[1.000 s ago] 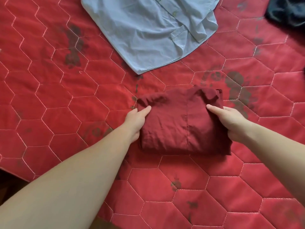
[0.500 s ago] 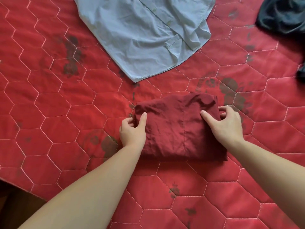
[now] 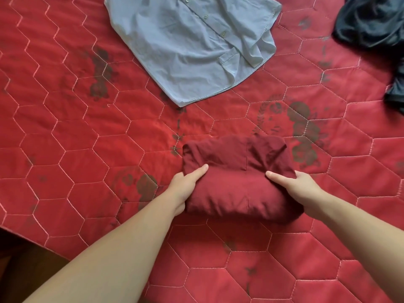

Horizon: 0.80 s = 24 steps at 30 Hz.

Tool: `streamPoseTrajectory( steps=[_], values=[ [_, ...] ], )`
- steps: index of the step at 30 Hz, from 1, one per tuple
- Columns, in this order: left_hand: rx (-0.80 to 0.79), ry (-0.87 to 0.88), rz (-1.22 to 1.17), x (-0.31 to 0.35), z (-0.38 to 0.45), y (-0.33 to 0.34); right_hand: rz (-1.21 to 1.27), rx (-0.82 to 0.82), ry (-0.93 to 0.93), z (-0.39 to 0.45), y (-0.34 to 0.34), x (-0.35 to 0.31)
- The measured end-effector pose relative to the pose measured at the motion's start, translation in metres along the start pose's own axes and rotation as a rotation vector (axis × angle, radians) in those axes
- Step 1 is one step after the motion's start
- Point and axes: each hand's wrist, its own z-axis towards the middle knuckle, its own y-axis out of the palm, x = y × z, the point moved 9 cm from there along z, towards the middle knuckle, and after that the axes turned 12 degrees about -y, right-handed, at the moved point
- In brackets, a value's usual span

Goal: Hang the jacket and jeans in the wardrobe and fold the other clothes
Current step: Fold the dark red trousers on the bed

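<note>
A dark red garment [image 3: 238,178], folded into a thick bundle, lies on the red quilted bedspread [image 3: 76,149]. My left hand [image 3: 185,184] grips its left end, thumb on top and fingers tucked underneath. My right hand [image 3: 295,184] grips the right end the same way. The near half of the bundle is raised off the bedspread and curls over toward the far half. A light blue button shirt [image 3: 192,47] lies spread flat beyond it.
A dark navy garment [image 3: 371,20] is bunched at the far right corner, with more dark cloth [image 3: 396,88] at the right edge. The bedspread's edge runs diagonally at the lower left, with dark floor [image 3: 19,265] below it.
Both hands slid from the sides of the flat red garment to under its near edge and lifted it, rolling that half up and over. The view also shifted slightly.
</note>
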Motion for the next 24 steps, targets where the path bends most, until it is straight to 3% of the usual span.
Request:
streamPoseTrajectory(
  steps=[6, 10, 13, 17, 24],
  values=[
    [-0.096, -0.085, 0.036, -0.015, -0.004, 0.005, 0.065, -0.057, 0.098, -0.013, 0.0, 0.011],
    [-0.05, -0.045, 0.135, -0.02, -0.006, 0.0, -0.225, -0.024, -0.082, -0.02, -0.005, -0.005],
    [-0.023, -0.025, 0.109, -0.024, -0.01, 0.003, -0.47, 0.108, -0.261, -0.028, -0.009, -0.027],
    [0.0, 0.043, 0.075, -0.018, -0.016, 0.006, -0.57, 0.243, -0.449, -0.056, 0.01, -0.066],
    [-0.062, 0.036, 0.02, -0.028, -0.028, 0.013, -0.75, 0.036, -0.606, -0.1, 0.089, -0.081]
  ],
)
